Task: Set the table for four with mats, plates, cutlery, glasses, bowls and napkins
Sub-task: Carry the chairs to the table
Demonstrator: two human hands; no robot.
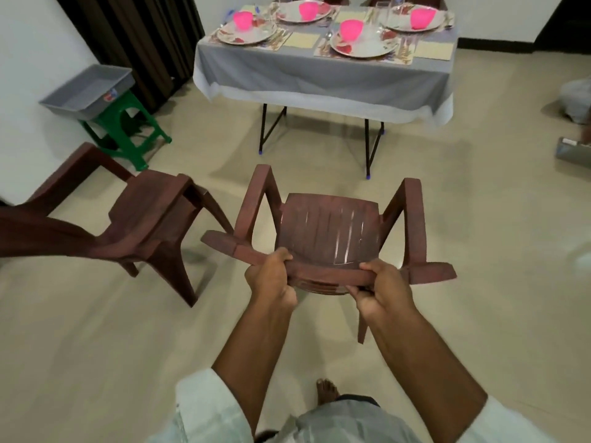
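I hold a brown plastic chair [329, 231] by the top of its backrest, lifted and tilted over the floor. My left hand [271, 279] grips the rail's left part and my right hand [380, 289] grips its right part. Ahead stands the table [319, 78] under a grey cloth. On it lie patterned mats with white plates [246, 35], pink bowls [351, 28], clear glasses [409, 44], cutlery and pale yellow napkins [302, 39].
A second brown chair [128, 225] stands on the left, close to the held one. A grey tray [89, 91] rests on a green stool [128, 129] by the dark curtain. A metal box [572, 153] lies on the floor at right.
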